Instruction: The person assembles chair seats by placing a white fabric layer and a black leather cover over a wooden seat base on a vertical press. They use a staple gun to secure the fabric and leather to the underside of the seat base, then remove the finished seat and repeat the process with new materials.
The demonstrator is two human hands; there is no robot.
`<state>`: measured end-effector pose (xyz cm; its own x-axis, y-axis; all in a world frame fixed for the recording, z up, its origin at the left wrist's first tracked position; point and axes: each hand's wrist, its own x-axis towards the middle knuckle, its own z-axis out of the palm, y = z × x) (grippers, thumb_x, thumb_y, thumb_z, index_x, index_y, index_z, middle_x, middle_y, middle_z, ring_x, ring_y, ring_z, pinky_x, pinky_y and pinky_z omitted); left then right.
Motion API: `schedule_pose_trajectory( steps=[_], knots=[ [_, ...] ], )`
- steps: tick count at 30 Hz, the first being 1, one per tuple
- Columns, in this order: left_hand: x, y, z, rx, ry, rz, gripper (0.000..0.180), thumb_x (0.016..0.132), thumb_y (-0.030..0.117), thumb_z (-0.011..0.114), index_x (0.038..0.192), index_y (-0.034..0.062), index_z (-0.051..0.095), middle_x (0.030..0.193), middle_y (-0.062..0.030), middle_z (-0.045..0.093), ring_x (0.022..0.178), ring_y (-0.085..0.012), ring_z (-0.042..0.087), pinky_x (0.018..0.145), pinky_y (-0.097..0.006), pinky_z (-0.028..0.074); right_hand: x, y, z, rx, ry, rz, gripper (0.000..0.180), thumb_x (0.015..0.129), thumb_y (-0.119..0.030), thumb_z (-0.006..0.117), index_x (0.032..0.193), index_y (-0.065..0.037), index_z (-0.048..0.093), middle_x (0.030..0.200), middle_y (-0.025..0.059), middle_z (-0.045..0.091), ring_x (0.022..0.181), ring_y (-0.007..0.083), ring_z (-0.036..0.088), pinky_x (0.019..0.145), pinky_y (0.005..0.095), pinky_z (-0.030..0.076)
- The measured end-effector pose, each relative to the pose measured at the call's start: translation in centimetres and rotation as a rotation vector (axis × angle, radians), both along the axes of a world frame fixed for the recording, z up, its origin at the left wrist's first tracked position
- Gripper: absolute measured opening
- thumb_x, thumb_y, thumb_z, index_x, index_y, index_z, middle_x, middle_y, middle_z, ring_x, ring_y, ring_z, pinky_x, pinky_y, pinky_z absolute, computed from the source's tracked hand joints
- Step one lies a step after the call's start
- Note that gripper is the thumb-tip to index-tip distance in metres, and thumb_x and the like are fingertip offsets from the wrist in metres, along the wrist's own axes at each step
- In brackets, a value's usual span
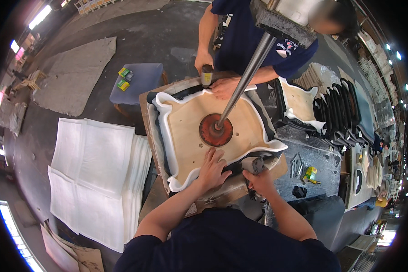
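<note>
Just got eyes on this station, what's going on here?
Two people are at opposite sides of a wooden board with white padding around its edges. A red disc on a metal rod sits over its middle. The left hand is spread at the near edge; the right hand grips what looks like a staple gun. The person across holds a similar tool, the other hand at the far edge.

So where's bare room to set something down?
Bare: the wooden panel left of the red disc, and the blue stool right of its small boxes. Crowded: the panel's near edge, by left hand, right hand and tool; its far edge, by co-worker's hands.
</note>
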<state>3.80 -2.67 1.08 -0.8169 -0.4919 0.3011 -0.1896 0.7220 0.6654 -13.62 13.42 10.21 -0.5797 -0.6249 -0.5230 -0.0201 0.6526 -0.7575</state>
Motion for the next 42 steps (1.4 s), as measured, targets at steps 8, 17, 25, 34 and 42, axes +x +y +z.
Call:
schedule_pose_trajectory(
  steps=[8, 17, 25, 34, 42],
  knots=[
    [0.5, -1.2, -0.8, 0.037, -0.002, -0.071, 0.034, 0.08, 0.026, 0.092, 0.096, 0.0032, 0.074, 0.146, -0.0208, 0.052, 0.148, -0.054, 0.038, 0.128, -0.064, 0.029, 0.7, -1.3, 1.3, -0.046, -0.003, -0.028, 0.041, 0.094, -0.028, 0.087, 0.111, 0.006, 0.074, 0.081, 0.0075, 0.075, 0.053, 0.015, 0.065, 0.049, 0.0321, 0.053],
    [-0.9, -1.6, -0.1, 0.046, -0.003, -0.121, 0.031, 0.082, 0.028, 0.091, 0.093, 0.0029, 0.076, 0.145, -0.0161, 0.056, 0.148, -0.0472, 0.04, 0.128, -0.061, 0.027, 0.1, -0.8, 0.9, 0.033, 0.048, -0.086, 0.042, 0.092, -0.032, 0.089, 0.104, 0.005, 0.075, 0.079, 0.0076, 0.074, 0.054, 0.0148, 0.066, 0.051, 0.0318, 0.053],
    [-1.1, -1.7, -0.4, 0.087, -0.03, -0.105, 0.018, 0.087, 0.022, 0.083, 0.092, 0.005, 0.078, 0.143, -0.011, 0.059, 0.15, -0.0383, 0.041, 0.131, -0.061, 0.023, 0.3, -1.4, 1.6, 0.146, 0.044, 0.007, 0.045, 0.091, -0.038, 0.09, 0.104, 0.003, 0.076, 0.071, 0.0054, 0.071, 0.054, 0.0138, 0.066, 0.052, 0.0313, 0.053],
    [-1.5, -1.4, -0.3, 0.171, -0.03, -0.033, 0.013, 0.087, 0.013, 0.078, 0.091, 0.0011, 0.077, 0.143, -0.0115, 0.059, 0.149, -0.038, 0.044, 0.131, -0.061, 0.025, 1.0, -2.8, 1.7, 0.194, -0.063, 0.06, 0.036, 0.094, -0.029, 0.091, 0.105, 0.001, 0.074, 0.072, 0.0021, 0.069, 0.054, 0.0116, 0.062, 0.049, 0.0304, 0.05],
    [-1.5, -1.3, -0.3, 0.162, -0.029, 0.001, 0.013, 0.086, 0.014, 0.081, 0.087, 0.0024, 0.075, 0.147, -0.0121, 0.058, 0.151, -0.0392, 0.043, 0.13, -0.061, 0.025, 2.0, -4.8, 2.4, 0.177, 0.015, 0.067, 0.04, 0.092, -0.033, 0.089, 0.106, 0.002, 0.076, 0.071, 0.0055, 0.072, 0.051, 0.0132, 0.064, 0.048, 0.0328, 0.05]
  ],
)
